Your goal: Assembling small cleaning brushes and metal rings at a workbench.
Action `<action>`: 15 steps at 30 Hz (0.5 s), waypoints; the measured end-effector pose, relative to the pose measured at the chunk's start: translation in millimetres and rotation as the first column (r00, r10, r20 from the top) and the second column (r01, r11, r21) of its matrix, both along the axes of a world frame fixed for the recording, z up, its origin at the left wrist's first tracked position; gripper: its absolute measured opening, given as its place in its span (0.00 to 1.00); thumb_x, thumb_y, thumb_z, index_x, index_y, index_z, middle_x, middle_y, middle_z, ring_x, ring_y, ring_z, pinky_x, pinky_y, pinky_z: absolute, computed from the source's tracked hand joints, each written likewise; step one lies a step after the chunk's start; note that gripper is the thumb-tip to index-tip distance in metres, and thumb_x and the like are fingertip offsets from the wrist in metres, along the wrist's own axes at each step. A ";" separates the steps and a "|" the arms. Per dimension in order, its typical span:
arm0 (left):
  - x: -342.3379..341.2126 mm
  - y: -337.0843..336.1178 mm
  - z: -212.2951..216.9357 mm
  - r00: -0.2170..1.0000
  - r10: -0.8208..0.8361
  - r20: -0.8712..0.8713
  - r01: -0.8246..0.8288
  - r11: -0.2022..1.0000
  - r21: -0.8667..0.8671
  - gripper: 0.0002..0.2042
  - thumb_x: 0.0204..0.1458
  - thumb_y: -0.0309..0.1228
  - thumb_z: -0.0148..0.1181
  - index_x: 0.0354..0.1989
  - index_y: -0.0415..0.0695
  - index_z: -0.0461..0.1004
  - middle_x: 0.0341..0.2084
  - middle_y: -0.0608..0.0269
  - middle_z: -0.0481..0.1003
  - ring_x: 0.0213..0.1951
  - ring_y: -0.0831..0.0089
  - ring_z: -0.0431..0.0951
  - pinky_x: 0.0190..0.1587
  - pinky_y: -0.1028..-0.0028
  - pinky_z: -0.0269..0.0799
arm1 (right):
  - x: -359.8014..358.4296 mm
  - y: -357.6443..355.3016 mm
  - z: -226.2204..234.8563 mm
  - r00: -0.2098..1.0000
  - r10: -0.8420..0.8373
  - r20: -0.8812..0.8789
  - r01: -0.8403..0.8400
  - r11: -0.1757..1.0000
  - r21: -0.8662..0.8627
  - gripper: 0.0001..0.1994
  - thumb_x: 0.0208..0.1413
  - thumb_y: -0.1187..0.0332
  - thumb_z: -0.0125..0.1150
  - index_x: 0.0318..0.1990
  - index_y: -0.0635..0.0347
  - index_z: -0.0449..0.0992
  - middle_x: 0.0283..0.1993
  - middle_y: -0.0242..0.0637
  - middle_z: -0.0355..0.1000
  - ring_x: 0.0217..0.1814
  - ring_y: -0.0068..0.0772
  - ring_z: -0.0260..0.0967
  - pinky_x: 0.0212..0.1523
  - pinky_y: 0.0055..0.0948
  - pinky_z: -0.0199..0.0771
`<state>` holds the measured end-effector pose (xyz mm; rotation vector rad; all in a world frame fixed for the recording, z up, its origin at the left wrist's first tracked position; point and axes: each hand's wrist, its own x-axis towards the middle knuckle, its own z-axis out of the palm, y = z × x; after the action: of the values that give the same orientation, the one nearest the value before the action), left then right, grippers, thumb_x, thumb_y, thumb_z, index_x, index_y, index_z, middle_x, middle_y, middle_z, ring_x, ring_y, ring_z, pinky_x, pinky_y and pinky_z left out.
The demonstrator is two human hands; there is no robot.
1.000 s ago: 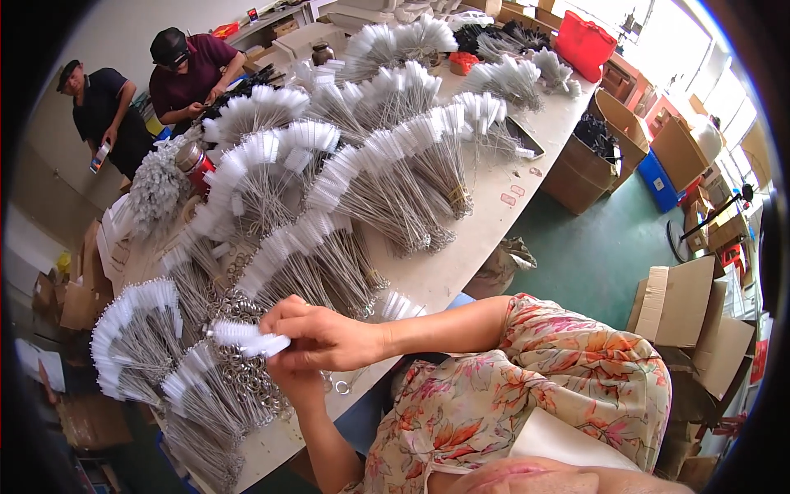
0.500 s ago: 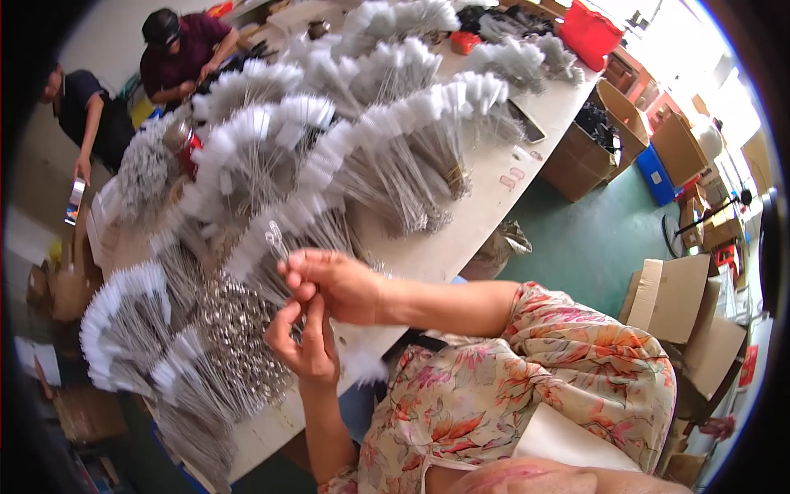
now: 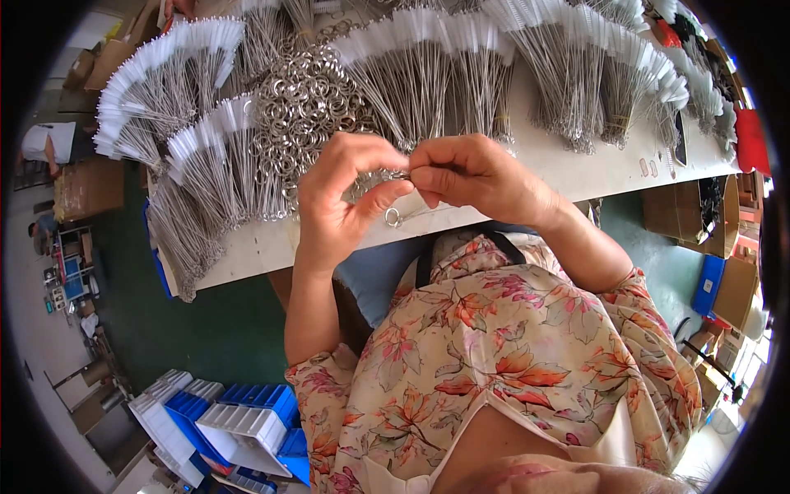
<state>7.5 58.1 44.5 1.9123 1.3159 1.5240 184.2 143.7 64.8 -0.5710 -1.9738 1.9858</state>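
Reference: metal ring pile [image 3: 309, 107] on pale table [image 3: 251, 251]. Right of it, right hand [image 3: 481, 177] pinches small metal piece [image 3: 401, 174]; left hand [image 3: 341, 193] curled at it, tips slightly apart, grip unclear. Carton [image 3: 668, 216] far right of pile: black stuff [image 3: 711, 198] inside. Plastic bins [image 3: 239, 418] below pile, contents unclear; green floor [image 3: 197, 329] between.

The pale table [image 3: 263, 249] carries bundled white-bristled wire brushes [image 3: 411, 74] and heaped metal rings [image 3: 304, 103].

Bright | glare lower right | metal rings [image 3: 306, 103] glint | edges bowed, corners black
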 end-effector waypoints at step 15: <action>27.2 -74.2 -76.3 0.839 0.303 -0.453 -0.514 0.717 -0.472 0.05 0.49 0.27 0.57 0.28 0.39 0.71 0.22 0.59 0.73 0.20 0.78 0.70 0.23 0.79 0.65 | 146.2 17.7 -56.9 0.603 -0.512 0.611 -0.327 0.540 0.776 0.04 0.49 0.72 0.55 0.32 0.59 0.75 0.30 0.40 0.72 0.33 0.44 0.71 0.34 0.38 0.70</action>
<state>34.7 -16.2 -31.8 1.5676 2.1929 0.7763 330.5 161.4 7.9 -1.3965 -2.9248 0.3289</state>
